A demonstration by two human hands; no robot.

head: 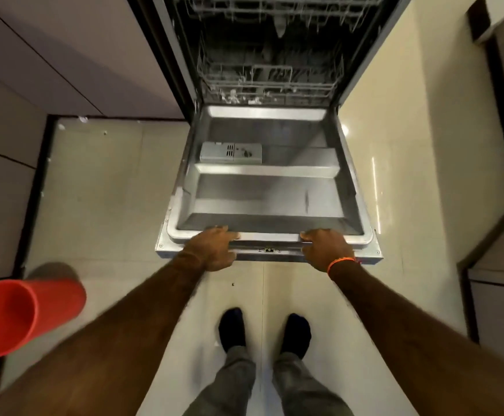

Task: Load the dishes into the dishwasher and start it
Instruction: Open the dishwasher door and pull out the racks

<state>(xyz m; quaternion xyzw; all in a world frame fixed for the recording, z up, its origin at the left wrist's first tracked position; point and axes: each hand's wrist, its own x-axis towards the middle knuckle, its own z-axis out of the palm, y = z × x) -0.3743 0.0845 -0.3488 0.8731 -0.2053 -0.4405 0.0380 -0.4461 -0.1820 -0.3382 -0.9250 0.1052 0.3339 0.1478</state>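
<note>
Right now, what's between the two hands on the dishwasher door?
In the head view, only the door's front edge runs between the left hand and right hand, with a small latch at its middle. Nothing else lies there.

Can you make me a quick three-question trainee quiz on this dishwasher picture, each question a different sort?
1. True or false: both hands grip the front edge of the open dishwasher door.
2. Which wrist wears the orange band? A) left B) right C) neither
3. Fill in: the detergent dispenser sits on the door's inner panel, toward the person's ____ side.

Key
1. True: the left hand and the right hand both curl over that edge.
2. B.
3. Left.
</note>
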